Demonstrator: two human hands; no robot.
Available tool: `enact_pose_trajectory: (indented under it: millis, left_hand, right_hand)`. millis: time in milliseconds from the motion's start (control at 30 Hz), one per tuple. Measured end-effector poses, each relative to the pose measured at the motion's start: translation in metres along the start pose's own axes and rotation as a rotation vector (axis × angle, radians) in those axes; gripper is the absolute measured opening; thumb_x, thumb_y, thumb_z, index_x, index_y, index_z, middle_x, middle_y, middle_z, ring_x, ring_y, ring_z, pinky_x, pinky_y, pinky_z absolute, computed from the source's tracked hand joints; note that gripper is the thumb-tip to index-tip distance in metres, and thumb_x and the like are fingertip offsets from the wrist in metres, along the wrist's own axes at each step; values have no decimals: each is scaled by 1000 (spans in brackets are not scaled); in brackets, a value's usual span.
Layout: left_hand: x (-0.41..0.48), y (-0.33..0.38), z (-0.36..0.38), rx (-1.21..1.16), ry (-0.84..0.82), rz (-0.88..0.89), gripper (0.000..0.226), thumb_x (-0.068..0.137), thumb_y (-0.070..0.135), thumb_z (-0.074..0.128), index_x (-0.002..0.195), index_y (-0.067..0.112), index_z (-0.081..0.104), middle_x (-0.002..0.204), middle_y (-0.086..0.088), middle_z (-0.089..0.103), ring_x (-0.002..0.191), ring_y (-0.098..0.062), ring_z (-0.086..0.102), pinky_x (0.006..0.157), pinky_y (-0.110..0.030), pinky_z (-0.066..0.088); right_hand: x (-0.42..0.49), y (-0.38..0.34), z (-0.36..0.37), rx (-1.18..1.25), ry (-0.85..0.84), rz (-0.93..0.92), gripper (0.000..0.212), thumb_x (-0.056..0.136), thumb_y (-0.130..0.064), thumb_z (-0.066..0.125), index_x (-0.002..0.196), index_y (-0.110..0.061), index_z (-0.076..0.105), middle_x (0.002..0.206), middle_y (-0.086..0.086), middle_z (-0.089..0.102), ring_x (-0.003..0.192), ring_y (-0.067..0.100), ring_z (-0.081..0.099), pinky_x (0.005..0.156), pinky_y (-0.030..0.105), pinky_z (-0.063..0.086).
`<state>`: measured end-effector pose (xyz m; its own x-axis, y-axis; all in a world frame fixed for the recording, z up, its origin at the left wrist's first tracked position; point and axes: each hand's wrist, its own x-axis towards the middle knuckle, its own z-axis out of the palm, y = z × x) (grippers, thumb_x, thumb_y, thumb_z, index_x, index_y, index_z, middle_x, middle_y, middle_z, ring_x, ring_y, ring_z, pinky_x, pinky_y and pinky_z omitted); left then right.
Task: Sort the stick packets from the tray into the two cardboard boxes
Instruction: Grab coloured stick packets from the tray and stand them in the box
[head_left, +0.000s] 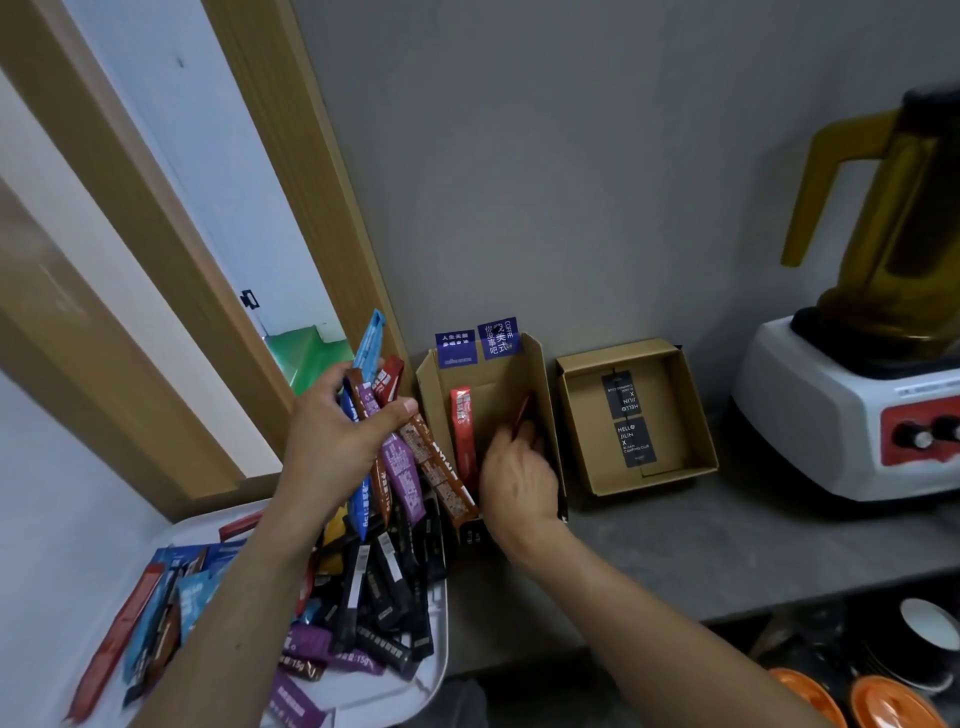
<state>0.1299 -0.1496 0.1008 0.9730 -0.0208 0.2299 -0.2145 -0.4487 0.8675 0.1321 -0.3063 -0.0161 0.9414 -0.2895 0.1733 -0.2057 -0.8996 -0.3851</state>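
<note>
Head view, looking down at the grey counter (675, 540): the left hand (332, 441) is clamped around a fanned bundle of coloured foil stick packets (400, 457), blue, purple, brown and red, thumb pressed across the front, held up between the tray and the boxes. The right hand (514, 478) is down inside the nearer open brown cardboard box (540, 364), fingers pinched on a dark red stick packet (522, 415) that stands on edge against the right wall. One bright red stick packet (464, 436) already lies flat on that box's floor. The second, squarer cardboard box (696, 415) sits just beside it to the right, holding only two black printed cards (631, 421). Plenty of packets, many of them black, remain heaped on the white plastic tray (436, 670) at lower left. To land this one well, I'd tip it flat alongside the bright red one, ends lined up, rather than leave it leaning. Keep the left-hand fan tight, since those slick packets look ready to slide. A yellow-jugged blender (862, 364) stands well clear at right.
</note>
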Motion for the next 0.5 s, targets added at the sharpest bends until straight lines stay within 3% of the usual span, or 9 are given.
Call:
enact_pose_trajectory:
  millis: [133, 367, 500]
  left_hand:
    - [-2, 0, 0, 2, -7, 9, 48, 86, 35, 80, 124, 31, 52, 101, 3, 70, 85, -14, 74, 68, -24, 55]
    - [-3, 2, 3, 10, -17, 11, 48, 86, 35, 79, 124, 34, 50, 102, 4, 69, 84, -13, 72, 66, -22, 53]
    - [-3, 3, 4, 14, -19, 8, 47, 86, 35, 78, 123, 34, 49, 101, 5, 68, 85, -13, 71, 66, -22, 52]
  right_hand:
    - [6, 1, 2, -37, 14, -71, 24, 106, -12, 45, 129, -10, 52, 144, 16, 41, 124, 31, 54, 88, 36, 56]
    - [3, 14, 18, 144, 75, -199, 48, 101, -23, 63, 143, -24, 39, 133, 8, 54, 114, 26, 61, 86, 36, 59]
    - [4, 14, 16, 227, 121, -157, 31, 104, -21, 58, 133, -18, 46, 121, 4, 64, 105, 21, 68, 85, 34, 60]
